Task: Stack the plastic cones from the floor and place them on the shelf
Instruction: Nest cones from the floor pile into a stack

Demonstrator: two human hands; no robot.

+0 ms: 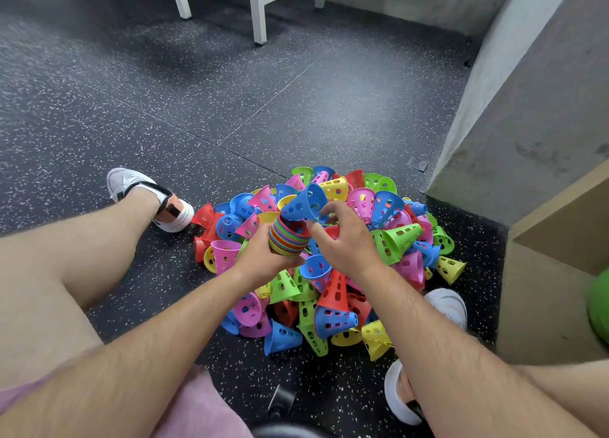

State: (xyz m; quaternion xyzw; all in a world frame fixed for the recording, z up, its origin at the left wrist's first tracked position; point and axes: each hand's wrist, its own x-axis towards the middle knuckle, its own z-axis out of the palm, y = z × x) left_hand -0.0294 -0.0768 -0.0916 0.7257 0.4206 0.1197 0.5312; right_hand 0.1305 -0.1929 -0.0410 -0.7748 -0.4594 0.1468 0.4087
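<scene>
The dark speckled floor (197, 108) carries a loose pile of plastic cones (333, 305) between my feet: pink, blue, green, yellow and red, most lying on their sides. My left shoe (145, 197) rests just beside it, and white bench legs (258, 12) stand well apart.

1. I can read no words, numbers, brand names or signs anywhere in view.
2. The white shoe (131, 184) at the middle left of the frame has dark stripes on its side, but no letters or logo I can make out.
3. The small dark patch (417, 164) on the floor (230, 91), right of centre, is too small for me to tell whether anything is printed on it.
</scene>
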